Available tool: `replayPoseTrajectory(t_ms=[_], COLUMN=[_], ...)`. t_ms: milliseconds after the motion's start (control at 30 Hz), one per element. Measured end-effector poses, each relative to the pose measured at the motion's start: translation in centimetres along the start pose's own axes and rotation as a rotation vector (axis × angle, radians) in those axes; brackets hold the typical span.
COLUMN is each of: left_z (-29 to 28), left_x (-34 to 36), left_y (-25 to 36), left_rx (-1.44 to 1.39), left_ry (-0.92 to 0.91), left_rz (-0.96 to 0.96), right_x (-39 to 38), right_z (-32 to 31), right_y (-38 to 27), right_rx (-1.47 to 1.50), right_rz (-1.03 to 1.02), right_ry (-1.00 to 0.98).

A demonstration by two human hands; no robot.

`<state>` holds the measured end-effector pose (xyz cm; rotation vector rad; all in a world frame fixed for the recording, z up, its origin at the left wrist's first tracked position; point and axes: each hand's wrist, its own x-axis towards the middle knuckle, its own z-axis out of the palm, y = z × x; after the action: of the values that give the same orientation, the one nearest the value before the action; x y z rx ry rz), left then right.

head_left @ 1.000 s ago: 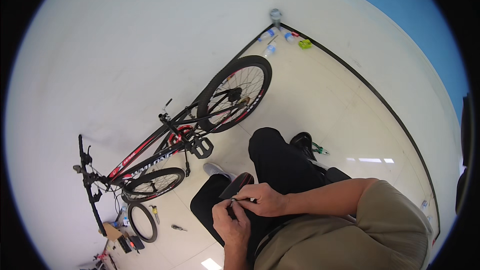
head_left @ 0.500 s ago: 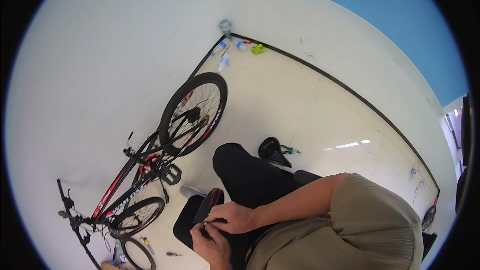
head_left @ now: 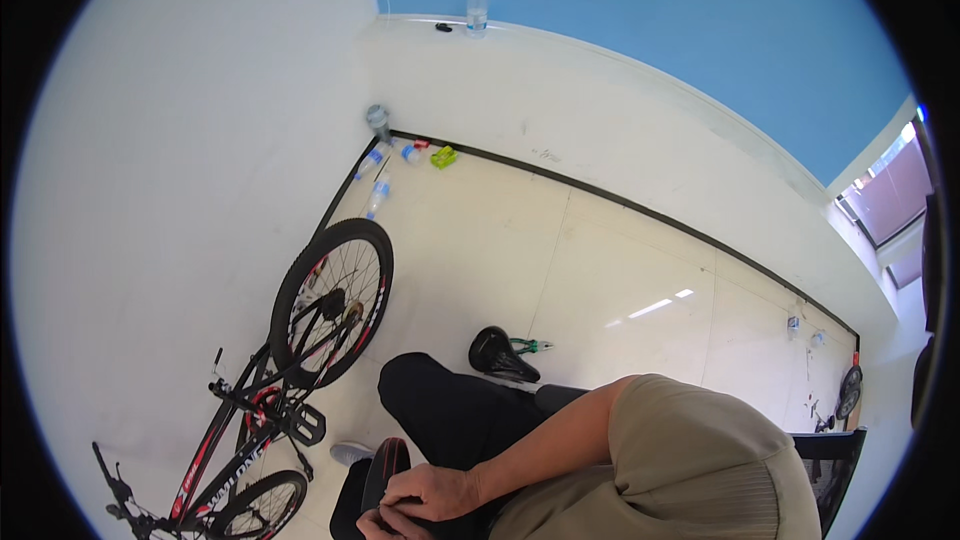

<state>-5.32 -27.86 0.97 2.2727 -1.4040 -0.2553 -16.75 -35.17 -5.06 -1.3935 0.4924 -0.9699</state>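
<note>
A black bicycle saddle with red trim lines (head_left: pixel 388 458) lies on my lap, its near end covered by my hands. Over that end my right hand (head_left: pixel 436 491) is closed, fingertips pinched together on something too small to make out. Just below it, my left hand (head_left: pixel 394 524) closes round the saddle's near end, partly cut off by the lower edge of the picture. The fingertips of both hands nearly meet. To the left a black and red bicycle (head_left: pixel 235 430) leans by the wall, with no saddle visible on it.
Another black saddle (head_left: pixel 504 355) lies on the floor beyond my knee, against green-handled pliers (head_left: pixel 530 346). Plastic bottles (head_left: pixel 379 196) and a yellow-green packet (head_left: pixel 444 157) lie in the far corner. A water bottle (head_left: pixel 477 12) stands on the wall ledge. Wheeled items (head_left: pixel 849 392) stand far right.
My view has tilted upward and turned right, so the room appears lower and farther left. Both hands stay together at the saddle on my lap, with slightly shifted fingers.
</note>
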Motion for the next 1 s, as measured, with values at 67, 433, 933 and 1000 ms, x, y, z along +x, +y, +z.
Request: replayPoseTrajectory(t_ms=[67, 433, 933, 1000], left_z=[0.5, -0.1, 0.4, 0.6], left_x=[0.0, 0.0, -0.1, 0.0], left_y=[-0.4, -0.1, -1.6, -2.3], left_rx=[-0.007, -0.090, -0.091, -0.059], left_ry=[-0.013, 0.042, -0.048, -0.097], left_rz=[-0.016, 0.085, 0.010, -0.032], right_x=[-0.1, -0.3, 0.0, 0.0], right_z=[0.0, 0.5, 0.2, 0.3], right_y=[0.2, 1.1, 0.0, 0.2], right_rx=[0.010, 0.006, -0.013, -0.021], right_rz=[-0.006, 0.002, 0.003, -0.010], right_ry=[0.008, 0.009, -0.012, -0.004])
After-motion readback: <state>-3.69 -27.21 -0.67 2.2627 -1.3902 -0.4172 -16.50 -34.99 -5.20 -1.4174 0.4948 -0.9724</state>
